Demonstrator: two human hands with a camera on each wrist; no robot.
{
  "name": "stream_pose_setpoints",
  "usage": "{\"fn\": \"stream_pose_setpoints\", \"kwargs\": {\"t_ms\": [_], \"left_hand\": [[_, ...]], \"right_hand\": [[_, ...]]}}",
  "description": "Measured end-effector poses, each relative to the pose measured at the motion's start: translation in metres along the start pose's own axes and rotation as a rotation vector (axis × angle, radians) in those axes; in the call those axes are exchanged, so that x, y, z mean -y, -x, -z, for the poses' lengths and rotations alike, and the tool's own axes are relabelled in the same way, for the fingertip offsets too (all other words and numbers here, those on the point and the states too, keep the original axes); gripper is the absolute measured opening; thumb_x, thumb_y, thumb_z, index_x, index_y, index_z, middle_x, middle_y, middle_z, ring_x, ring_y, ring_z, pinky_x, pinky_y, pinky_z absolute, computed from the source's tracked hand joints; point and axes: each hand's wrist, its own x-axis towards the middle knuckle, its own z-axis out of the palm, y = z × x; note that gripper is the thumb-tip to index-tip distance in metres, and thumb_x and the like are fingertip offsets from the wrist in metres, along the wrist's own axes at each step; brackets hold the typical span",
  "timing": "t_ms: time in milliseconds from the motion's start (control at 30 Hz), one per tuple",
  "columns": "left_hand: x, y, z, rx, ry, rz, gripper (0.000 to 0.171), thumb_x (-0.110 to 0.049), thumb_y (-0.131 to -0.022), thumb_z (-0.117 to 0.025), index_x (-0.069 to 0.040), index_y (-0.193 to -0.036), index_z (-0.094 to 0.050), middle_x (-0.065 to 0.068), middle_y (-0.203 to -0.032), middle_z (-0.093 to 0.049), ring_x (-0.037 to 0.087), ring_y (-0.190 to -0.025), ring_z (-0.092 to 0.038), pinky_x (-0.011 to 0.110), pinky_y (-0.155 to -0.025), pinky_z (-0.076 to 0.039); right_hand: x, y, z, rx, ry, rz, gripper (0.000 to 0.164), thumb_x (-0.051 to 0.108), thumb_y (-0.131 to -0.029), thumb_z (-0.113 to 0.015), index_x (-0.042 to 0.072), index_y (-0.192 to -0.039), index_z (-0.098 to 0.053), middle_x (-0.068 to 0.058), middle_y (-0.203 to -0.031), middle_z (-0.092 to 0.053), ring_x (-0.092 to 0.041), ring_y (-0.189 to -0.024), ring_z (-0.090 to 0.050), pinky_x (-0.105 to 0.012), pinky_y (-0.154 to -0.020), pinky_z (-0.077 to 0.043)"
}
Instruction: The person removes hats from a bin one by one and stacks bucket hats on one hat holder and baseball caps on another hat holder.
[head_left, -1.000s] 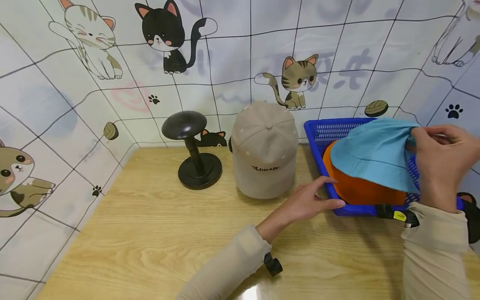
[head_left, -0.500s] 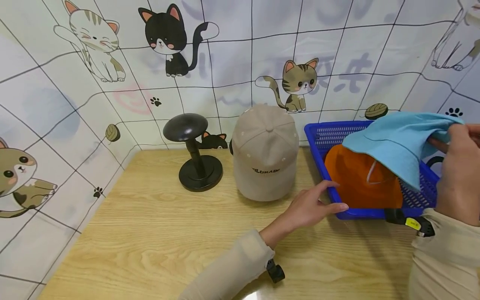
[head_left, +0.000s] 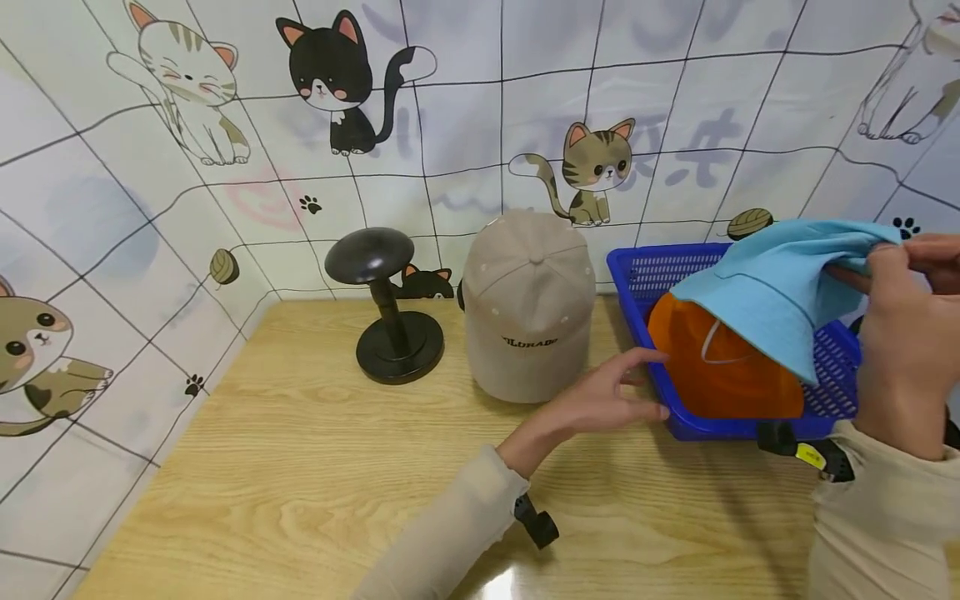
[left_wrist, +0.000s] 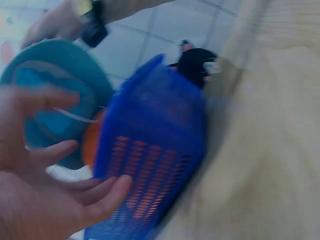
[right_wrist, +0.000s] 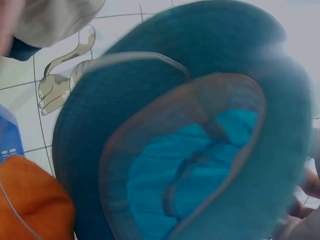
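My right hand [head_left: 911,333] pinches a light blue bucket hat [head_left: 787,279] by its crown, above the right part of the blue plastic basket [head_left: 738,427]. The right wrist view looks into the hat's underside, with its wide brim [right_wrist: 280,125] and inner band. An orange hat [head_left: 720,375] with a white cord lies in the basket, partly covered by the blue hat in the head view. At the basket's left rim is my left hand [head_left: 592,404], thumb and fingers spread; in the left wrist view its fingertips [left_wrist: 122,187] overlap the basket's perforated side.
A beige cap [head_left: 528,308] with dark lettering stands left of the basket against the wall. Further left is a black hat stand [head_left: 390,308] with a domed top and round base. The wooden table [head_left: 315,483] meets cat-patterned walls at the back and left.
The blue hat has risen off the orange hat and swung right, then drifted slightly back left. More of the orange hat now shows. The left hand has shifted slightly left.
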Motion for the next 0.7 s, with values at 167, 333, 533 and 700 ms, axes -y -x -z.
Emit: {"fn": "stream_pose_setpoints", "kwargs": {"t_ms": [167,333,533,700], "left_hand": [[-0.008,0.007,0.016,0.126,0.056,-0.087,0.088,-0.020,-0.089,-0.063,-0.019,-0.165,-0.020,-0.005,-0.172,-0.019,0.017,-0.159,-0.019,0.032,-0.124,-0.029],[-0.017,0.011,0.019,0.074,0.231,-0.183,0.086,-0.021,-0.088,-0.052,-0.016,-0.165,-0.013,0.004,-0.172,-0.020,0.019,-0.158,-0.025,0.030,-0.122,-0.034],[-0.023,0.008,0.015,-0.072,0.598,-0.216,0.064,-0.016,-0.100,-0.050,-0.020,-0.160,-0.028,0.022,-0.156,-0.047,0.019,-0.133,-0.056,0.041,-0.115,-0.047],[-0.021,0.004,0.011,-0.204,0.690,-0.134,0.046,-0.014,-0.106,-0.055,-0.022,-0.149,-0.042,0.024,-0.145,-0.059,0.022,-0.122,-0.064,0.038,-0.104,-0.054]], "right_hand": [[0.001,0.005,-0.001,0.122,0.018,0.211,0.027,0.012,-0.099,-0.064,0.037,-0.089,-0.060,0.027,-0.099,-0.057,0.008,-0.099,-0.060,-0.012,-0.093,-0.052],[0.002,0.006,0.003,0.297,-0.053,0.313,0.031,-0.002,-0.094,-0.066,0.028,-0.088,-0.067,0.021,-0.098,-0.062,0.004,-0.094,-0.063,-0.005,-0.081,-0.052],[-0.001,0.007,0.006,0.632,-0.112,0.454,0.028,-0.019,-0.086,-0.066,0.008,-0.089,-0.068,0.009,-0.094,-0.064,0.002,-0.076,-0.066,-0.007,-0.064,-0.054],[-0.006,0.004,0.009,0.849,-0.084,0.476,0.025,-0.022,-0.084,-0.067,0.002,-0.093,-0.070,0.008,-0.093,-0.066,-0.001,-0.068,-0.065,-0.011,-0.062,-0.056]]}}
